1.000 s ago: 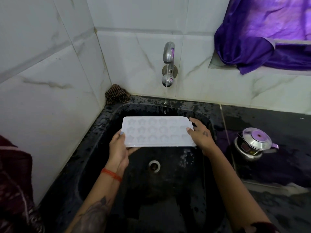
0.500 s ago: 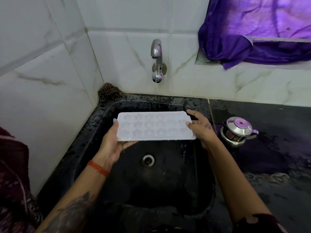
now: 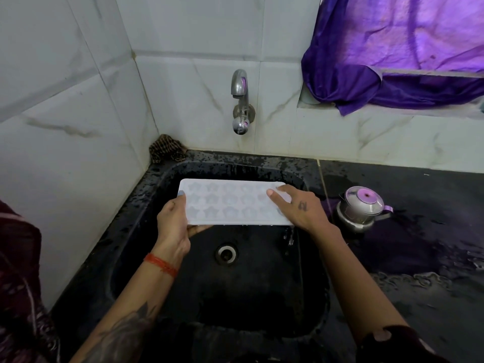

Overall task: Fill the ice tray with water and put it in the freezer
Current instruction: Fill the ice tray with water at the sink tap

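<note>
Both hands make up our grip on the ice tray [image 3: 230,203]: our left hand [image 3: 174,224] clamps its left short edge, thumb on top and fingers curled beneath, while our right hand [image 3: 301,208] lies over the right end with fingers nearly straight, pressing down on the top face rather than wrapping it.

Working from the largest thing down, the white marble-tiled wall [image 3: 78,106] fills the upper left and middle of the frame, and a purple cloth [image 3: 392,56] hangs in the upper right. Below, the black sink [image 3: 136,231] takes the centre, sunk into the wet black desk [image 3: 419,310] that runs to the lower right. Our tray hangs level over the basin in the middle of the frame, above the drain [image 3: 226,254] and below the tap [image 3: 239,100], from which we see no water falling. A small steel pot [image 3: 361,210] with a lid stands on the desk just right of the sink, and a brown rag [image 3: 166,150] sits crumpled in the back left corner.

The star-shaped cells look filled, so we judge the filling about done and the carry to the freezer next. To do it well, we should keep the tray flat, shift the right hand to a proper hold on its edge, and move slowly, since water this shallow spills at any tilt.
</note>
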